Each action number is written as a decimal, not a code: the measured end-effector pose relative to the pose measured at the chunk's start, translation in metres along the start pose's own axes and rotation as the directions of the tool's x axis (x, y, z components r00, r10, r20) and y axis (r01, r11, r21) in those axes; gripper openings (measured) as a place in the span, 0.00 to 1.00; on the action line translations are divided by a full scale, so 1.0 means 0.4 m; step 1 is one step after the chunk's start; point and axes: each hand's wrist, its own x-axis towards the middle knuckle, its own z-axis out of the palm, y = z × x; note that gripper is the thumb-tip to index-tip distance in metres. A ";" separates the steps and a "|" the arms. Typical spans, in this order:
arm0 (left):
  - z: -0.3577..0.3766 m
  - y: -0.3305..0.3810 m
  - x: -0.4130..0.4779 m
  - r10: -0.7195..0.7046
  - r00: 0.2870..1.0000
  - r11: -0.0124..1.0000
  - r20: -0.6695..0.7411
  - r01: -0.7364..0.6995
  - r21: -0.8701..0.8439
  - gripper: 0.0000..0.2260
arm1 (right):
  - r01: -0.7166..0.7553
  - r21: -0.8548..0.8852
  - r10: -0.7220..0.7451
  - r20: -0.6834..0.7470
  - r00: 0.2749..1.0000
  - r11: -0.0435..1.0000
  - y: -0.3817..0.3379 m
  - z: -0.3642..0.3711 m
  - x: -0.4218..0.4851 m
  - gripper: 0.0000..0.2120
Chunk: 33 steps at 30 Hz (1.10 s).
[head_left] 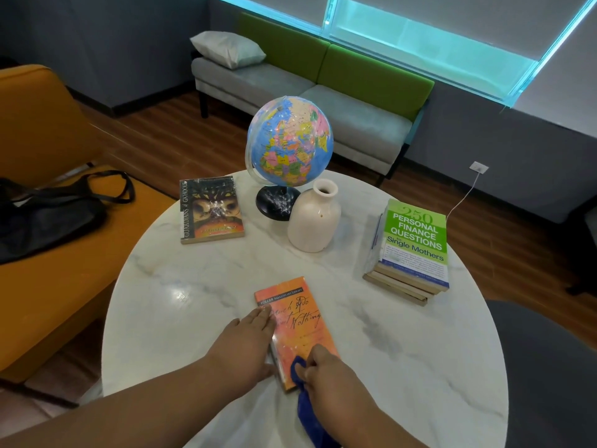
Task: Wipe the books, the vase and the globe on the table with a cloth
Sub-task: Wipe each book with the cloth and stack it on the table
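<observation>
Blue cloth (307, 412), bunched in the right hand (326, 373), rests on the near corner of the orange book (298, 328); left hand (245, 344), flat and spread, pins the book's spine edge to the table (193, 286). Step judged: wiping this cover; next stroke should run toward its far end. Globe (290, 140), vase (315, 218), dark paperback (210, 210), book stack (413, 250): well beyond both hands.

Two bare forearms and hands, no sleeves, rings, watches or bands visible anywhere. Left hand (247, 342) broad, just left of the orange paperback book (295, 328). Right hand (326, 370) narrower-looking, at that book's near end.
</observation>
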 end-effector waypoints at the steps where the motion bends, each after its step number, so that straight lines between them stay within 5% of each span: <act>1: 0.000 -0.001 0.000 0.001 1.000 1.000 0.004 -0.001 0.001 0.40 | 0.013 0.010 -0.013 -0.001 1.000 1.000 -0.005 0.001 0.000 0.11; 7: -0.007 0.003 -0.002 0.003 1.000 1.000 0.001 -0.003 -0.002 0.39 | -0.200 0.251 0.209 -0.008 0.978 0.947 0.009 -0.019 0.072 0.03; 13: -0.009 -0.005 -0.006 0.013 1.000 1.000 0.018 -0.013 0.014 0.37 | -0.122 0.133 0.119 0.037 0.992 0.984 -0.018 0.005 0.047 0.05; 20: -0.010 0.001 -0.006 0.010 1.000 1.000 0.014 -0.010 0.012 0.37 | -0.195 0.322 0.212 -0.018 0.977 0.927 -0.014 -0.020 0.075 0.06; 26: -0.012 -0.006 -0.007 0.017 1.000 1.000 0.024 -0.018 0.012 0.37 | -0.137 0.211 0.130 0.047 0.990 0.968 -0.039 0.002 0.064 0.03; 30: -0.014 -0.003 -0.006 0.020 0.999 1.000 0.027 -0.021 0.018 0.37 | -0.065 0.161 0.074 -0.053 0.996 0.985 -0.033 -0.022 0.087 0.08; 33: -0.011 -0.005 -0.008 0.022 0.999 0.999 0.024 -0.023 0.022 0.36 | 0.038 -0.001 -0.038 0.043 0.998 0.999 -0.028 -0.012 0.060 0.14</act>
